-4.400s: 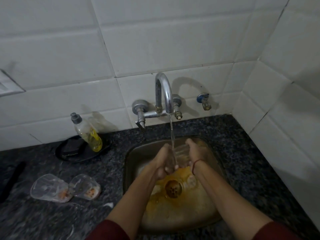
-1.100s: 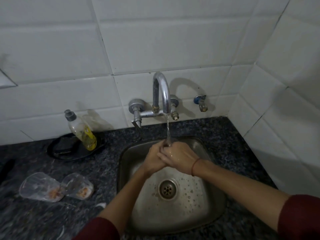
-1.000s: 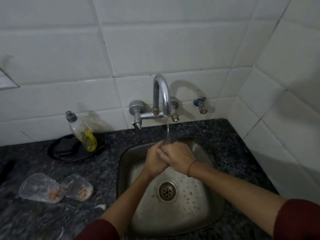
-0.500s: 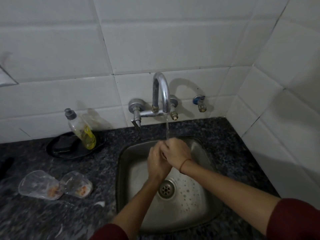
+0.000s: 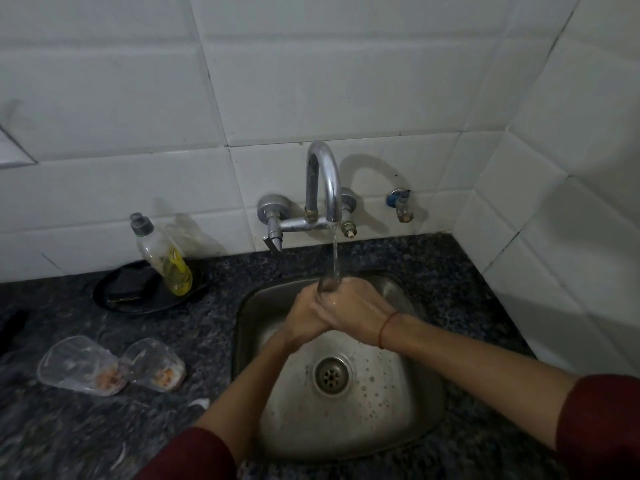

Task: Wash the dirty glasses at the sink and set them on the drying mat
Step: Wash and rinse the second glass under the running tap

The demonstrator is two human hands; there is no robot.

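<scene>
Glass upright in clasped hands, mouth facing tap.

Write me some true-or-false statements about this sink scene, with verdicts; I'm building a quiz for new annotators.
1. The tap is running. True.
2. Two glasses stand upright by the sink. False: both glasses lie on their sides on the counter, left of the sink.
3. The bottle lies in the sink. False: the bottle leans in a black dish by the wall.
4. The left hand and right hand grip a glass under the water. True.
</scene>
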